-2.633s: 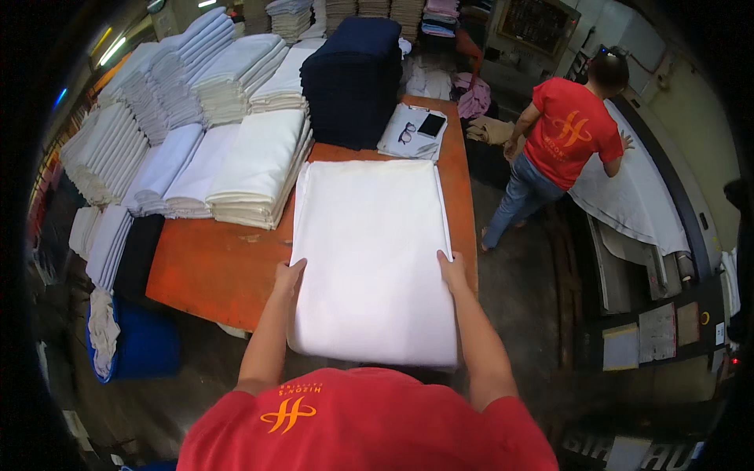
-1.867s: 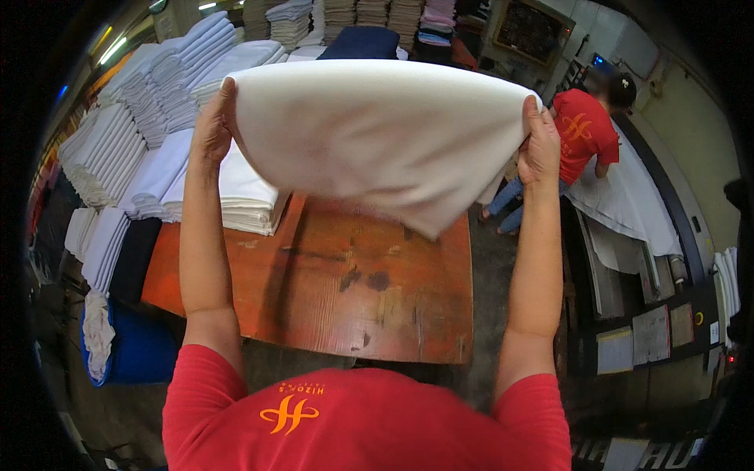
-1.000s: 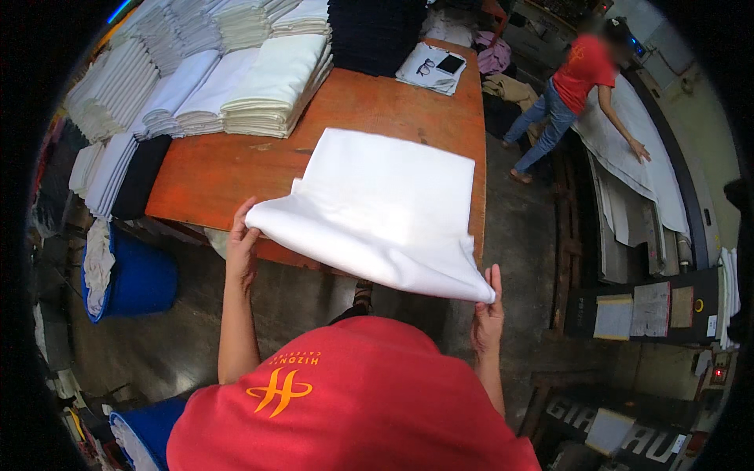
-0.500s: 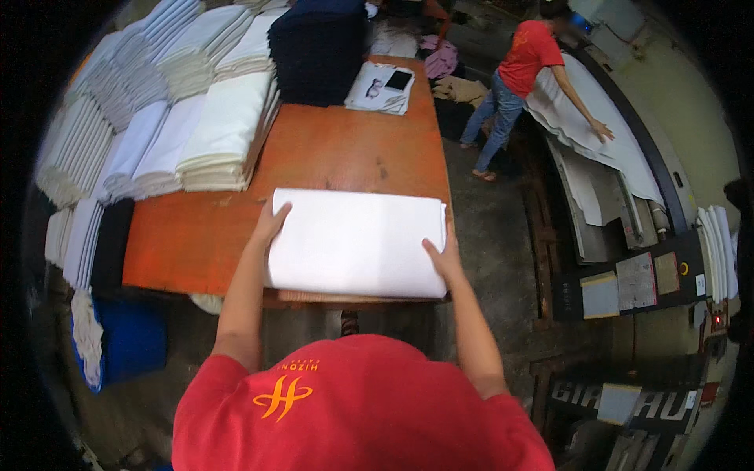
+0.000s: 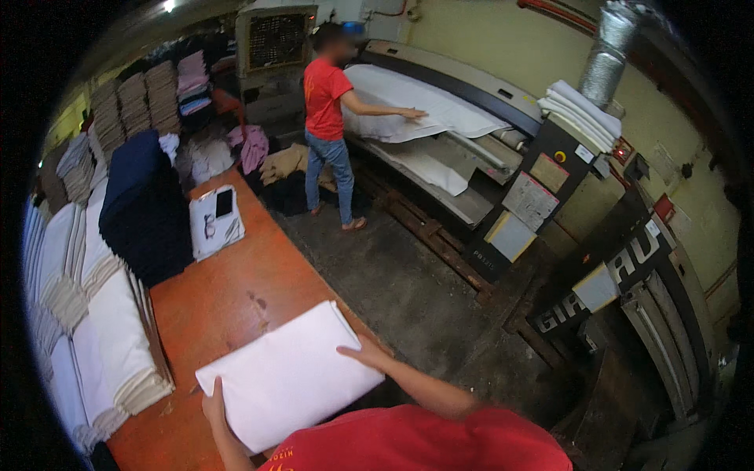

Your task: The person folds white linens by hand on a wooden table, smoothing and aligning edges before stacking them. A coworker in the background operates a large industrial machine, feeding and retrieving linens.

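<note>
A folded white cloth (image 5: 290, 373) lies at the near end of the orange table (image 5: 236, 286), close to its right edge. At its left end is my left hand (image 5: 214, 404), thumb on top and the other fingers mostly hidden. My right hand (image 5: 365, 355) grips the opposite end, its thumb lying over the top layer and its fingers out of sight at the side. Between the two hands the cloth looks smooth and flat. I cannot tell whether it is lifted off the table.
Stacks of folded white cloth (image 5: 118, 345) and a tall pile of dark cloth (image 5: 145, 212) line the table's left side. Beyond lies a phone (image 5: 225, 202) on a white bundle. Across the aisle, a co-worker in red (image 5: 326, 102) handles a white sheet (image 5: 424, 94) at a long machine.
My view has swung to the right, bringing more of the machine and wall into sight. Both hands keep hold of the folded cloth's ends. The co-worker's arm still reaches over the sheet.
</note>
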{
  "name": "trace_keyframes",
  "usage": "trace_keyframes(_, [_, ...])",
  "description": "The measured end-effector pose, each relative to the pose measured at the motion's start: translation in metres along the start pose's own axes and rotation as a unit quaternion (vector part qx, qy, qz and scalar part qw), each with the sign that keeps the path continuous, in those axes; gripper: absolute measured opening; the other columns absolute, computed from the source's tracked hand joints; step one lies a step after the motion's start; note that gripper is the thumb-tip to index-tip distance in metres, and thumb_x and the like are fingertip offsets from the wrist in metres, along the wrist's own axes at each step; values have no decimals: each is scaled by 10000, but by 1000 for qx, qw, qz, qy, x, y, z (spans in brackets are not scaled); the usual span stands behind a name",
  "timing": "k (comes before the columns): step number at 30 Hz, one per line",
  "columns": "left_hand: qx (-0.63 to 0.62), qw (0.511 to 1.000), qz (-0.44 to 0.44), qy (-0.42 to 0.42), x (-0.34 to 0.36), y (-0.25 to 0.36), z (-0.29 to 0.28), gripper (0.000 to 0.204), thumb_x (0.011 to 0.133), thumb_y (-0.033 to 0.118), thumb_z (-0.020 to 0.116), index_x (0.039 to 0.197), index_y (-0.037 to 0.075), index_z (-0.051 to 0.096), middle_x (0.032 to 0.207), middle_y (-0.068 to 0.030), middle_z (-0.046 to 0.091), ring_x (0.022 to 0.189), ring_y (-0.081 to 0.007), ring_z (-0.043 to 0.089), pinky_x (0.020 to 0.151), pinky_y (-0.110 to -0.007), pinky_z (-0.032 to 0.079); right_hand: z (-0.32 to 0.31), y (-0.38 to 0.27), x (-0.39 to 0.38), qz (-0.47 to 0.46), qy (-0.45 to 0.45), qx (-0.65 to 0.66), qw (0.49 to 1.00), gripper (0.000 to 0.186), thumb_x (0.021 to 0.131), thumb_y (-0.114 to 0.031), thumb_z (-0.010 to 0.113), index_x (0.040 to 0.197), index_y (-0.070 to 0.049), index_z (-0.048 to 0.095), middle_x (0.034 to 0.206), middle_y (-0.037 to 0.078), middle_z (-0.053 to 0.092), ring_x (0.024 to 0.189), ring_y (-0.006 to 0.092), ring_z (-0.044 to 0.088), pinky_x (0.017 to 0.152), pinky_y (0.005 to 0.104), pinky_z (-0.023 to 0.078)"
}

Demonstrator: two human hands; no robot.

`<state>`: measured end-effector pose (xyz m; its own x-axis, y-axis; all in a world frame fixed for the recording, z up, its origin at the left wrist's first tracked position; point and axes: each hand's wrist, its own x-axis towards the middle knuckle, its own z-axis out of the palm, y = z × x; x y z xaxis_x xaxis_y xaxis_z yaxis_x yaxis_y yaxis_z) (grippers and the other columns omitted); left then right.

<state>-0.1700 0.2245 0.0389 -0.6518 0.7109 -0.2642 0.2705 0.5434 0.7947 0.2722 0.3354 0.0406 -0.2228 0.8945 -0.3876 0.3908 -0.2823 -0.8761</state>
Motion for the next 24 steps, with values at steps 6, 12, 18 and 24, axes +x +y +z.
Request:
trace_keyframes(6, [-295, 948, 62, -99, -17, -4, 30, 546, 826, 291, 687, 1233, -39, 534, 1129, -139, 627, 983, -233, 600, 859, -338, 470, -27, -1, -70, 6, -147, 211, 966, 898, 817, -333, 720, 1468, -47, 170, 1431, 165, 335, 1305, 241, 349, 1045, 382, 342])
trace_keyframes(12, [-195, 971, 123, -61, -46, 60, 90, 522, 800, 185, 713, 1223, -54, 522, 1110, -131, 624, 973, -218, 592, 853, -328, 470, -90, 26, -105, 32, -111, 330, 937, 786, 826, -208, 712, 1436, -42, 246, 1376, 162, 404, 1243, 249, 421, 1004, 407, 384])
trace_keyframes(18, [-184, 960, 201, -59, -163, 197, 199, 544, 724, 163, 763, 1178, -45, 545, 1117, -143, 609, 999, -227, 580, 890, -329, 450, -203, 40, -154, -68, 35, 320, 944, 611, 805, -152, 731, 1304, -3, 412, 1178, 128, 572, 1064, 211, 554, 907, 354, 459])
trace_keyframes(24, [-232, 872, 401, -159, -315, 387, 326, 433, 682, 184, 811, 1021, 27, 590, 948, -87, 621, 875, -184, 590, 796, -320, 469, -291, 29, -225, -207, 308, 227, 900, 529, 801, -114, 731, 1232, 20, 454, 1119, 120, 581, 1002, 183, 568, 865, 321, 470])
